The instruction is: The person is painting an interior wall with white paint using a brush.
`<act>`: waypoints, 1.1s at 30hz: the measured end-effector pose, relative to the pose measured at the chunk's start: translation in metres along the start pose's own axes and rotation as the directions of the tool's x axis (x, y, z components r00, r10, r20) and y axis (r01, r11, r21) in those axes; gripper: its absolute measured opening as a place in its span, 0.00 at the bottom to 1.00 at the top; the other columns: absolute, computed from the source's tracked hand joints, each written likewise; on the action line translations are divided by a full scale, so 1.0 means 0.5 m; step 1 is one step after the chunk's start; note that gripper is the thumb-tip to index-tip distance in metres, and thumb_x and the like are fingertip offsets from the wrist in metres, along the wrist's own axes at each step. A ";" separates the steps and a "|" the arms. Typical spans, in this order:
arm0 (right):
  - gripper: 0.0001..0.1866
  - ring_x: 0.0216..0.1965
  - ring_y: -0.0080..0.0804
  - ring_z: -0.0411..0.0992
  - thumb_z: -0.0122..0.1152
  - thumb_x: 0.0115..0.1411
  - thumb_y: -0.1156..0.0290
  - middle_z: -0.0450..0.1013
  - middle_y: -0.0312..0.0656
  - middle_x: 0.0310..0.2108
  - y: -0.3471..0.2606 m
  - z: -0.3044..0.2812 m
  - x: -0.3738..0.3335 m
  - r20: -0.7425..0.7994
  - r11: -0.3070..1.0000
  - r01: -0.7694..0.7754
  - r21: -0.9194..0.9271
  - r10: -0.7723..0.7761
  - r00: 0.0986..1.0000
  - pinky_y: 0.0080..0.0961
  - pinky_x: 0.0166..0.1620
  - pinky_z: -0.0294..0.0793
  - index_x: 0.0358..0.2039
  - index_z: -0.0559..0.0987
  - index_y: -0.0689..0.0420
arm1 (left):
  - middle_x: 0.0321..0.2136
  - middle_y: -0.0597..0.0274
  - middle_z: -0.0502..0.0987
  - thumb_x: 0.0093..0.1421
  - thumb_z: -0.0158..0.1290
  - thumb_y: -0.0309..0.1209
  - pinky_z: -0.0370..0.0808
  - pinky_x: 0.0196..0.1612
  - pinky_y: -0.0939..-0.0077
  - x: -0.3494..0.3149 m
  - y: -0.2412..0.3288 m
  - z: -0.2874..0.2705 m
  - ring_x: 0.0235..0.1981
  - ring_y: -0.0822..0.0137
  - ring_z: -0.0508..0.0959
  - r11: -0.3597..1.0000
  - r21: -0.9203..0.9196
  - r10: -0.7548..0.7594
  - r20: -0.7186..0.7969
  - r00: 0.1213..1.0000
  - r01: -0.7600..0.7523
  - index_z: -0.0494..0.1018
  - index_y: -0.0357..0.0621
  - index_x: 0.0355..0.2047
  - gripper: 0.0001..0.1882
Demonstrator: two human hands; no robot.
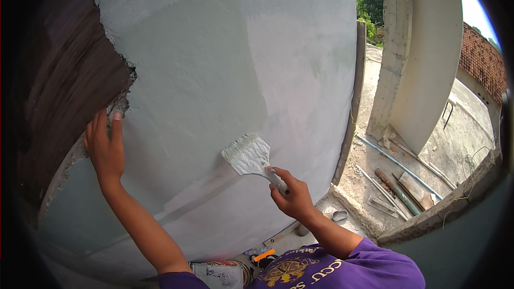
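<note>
On the left I see my left hand [105,147] spread flat, grip wide and holding nothing, pressed on the pale plastered wall [214,64] just beside its broken edge, where dark rough surface [64,85] shows. Further right, my right hand [290,197] has its grip closed around the handle of a wide paintbrush [247,155], bristles touching the wall. At far right, pipes [399,166] lie on the concrete floor [369,176].

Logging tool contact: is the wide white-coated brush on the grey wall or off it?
On: wide white-coated brush bristles press against grey wall, right hand gripping its handle.
</note>
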State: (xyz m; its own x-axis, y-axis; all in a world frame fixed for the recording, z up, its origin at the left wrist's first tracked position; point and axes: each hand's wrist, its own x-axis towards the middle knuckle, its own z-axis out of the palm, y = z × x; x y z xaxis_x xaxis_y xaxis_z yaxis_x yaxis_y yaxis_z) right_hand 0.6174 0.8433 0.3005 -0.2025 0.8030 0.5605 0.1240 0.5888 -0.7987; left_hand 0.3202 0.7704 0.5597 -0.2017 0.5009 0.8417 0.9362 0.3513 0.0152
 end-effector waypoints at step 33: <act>0.17 0.13 0.13 0.51 0.45 0.67 0.70 0.58 0.28 0.15 0.029 -0.081 0.040 0.183 0.628 -0.389 0.674 0.368 0.912 0.15 0.15 0.49 0.55 0.65 0.56 | 0.55 0.52 0.70 0.67 0.42 0.48 0.51 0.65 0.57 0.003 0.001 -0.004 0.58 0.53 0.66 1.000 0.001 0.003 -0.023 1.000 -0.003 0.68 0.37 0.55 0.27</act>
State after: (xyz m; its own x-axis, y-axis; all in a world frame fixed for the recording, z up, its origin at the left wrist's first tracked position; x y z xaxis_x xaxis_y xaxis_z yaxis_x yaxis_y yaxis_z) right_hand 0.6546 0.8715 0.3088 -0.3163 0.9320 0.1769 -0.4985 -0.0046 -0.8669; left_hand 0.3208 0.7697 0.5618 -0.1922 0.4837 0.8539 0.9364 0.3506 0.0121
